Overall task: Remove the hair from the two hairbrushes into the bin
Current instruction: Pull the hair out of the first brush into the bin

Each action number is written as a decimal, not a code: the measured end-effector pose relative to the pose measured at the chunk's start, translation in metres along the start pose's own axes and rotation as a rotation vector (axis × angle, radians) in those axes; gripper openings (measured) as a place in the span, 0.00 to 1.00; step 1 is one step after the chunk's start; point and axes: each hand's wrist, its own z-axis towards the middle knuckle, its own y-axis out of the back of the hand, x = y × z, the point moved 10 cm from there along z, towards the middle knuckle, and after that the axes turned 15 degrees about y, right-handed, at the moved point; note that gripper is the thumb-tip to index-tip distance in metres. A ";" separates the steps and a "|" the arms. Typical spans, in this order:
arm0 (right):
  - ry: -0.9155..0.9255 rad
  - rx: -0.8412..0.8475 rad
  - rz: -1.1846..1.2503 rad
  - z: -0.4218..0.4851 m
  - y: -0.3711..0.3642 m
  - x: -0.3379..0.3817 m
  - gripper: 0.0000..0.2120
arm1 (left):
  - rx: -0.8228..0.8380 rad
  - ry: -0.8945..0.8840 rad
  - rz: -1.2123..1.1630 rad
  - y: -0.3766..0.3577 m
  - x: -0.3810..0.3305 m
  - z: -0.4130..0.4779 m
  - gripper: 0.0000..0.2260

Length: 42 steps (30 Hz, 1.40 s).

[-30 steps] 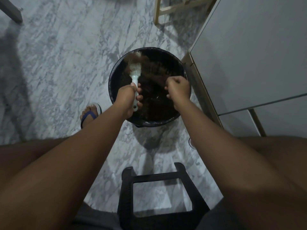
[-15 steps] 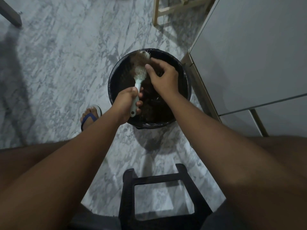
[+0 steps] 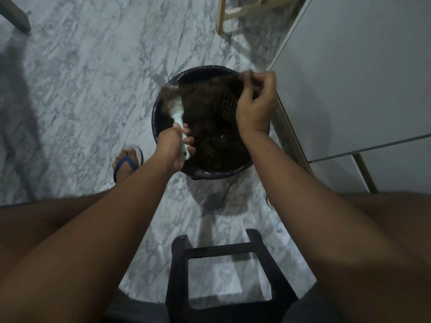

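My left hand [image 3: 174, 145] grips the pale handle of a white hairbrush [image 3: 177, 113], holding it over the left side of a round black bin [image 3: 163, 99] on the floor. Brown hair clings to the brush head, which is blurred. A thin web of that hair [image 3: 210, 89] stretches rightward from the brush to my right hand [image 3: 256, 106], raised over the bin's right rim with fingers pinched on a tuft. The bin holds a dark mass of hair inside. The second hairbrush is not in view.
A grey cabinet [image 3: 361, 78] stands close to the bin's right side. A black stool frame [image 3: 229, 276] sits between my legs at the bottom. A foot in a blue sandal [image 3: 127, 163] rests left of the bin. Wooden furniture legs [image 3: 245, 12] stand behind, on marble floor.
My right hand went from the brush head up and to the right, drawing a web of hair off the bristles. The brush has tilted left in my left hand.
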 end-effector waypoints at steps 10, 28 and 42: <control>-0.467 0.898 -0.342 -0.067 -0.037 -0.075 0.30 | 0.032 -0.037 0.122 -0.006 -0.004 -0.003 0.10; -0.134 0.599 -0.011 -0.039 -0.062 -0.022 0.10 | 0.146 -0.118 0.238 -0.040 -0.011 -0.017 0.11; 0.239 0.161 0.023 -0.016 -0.016 0.025 0.07 | 0.119 -0.033 0.148 -0.036 0.006 -0.005 0.12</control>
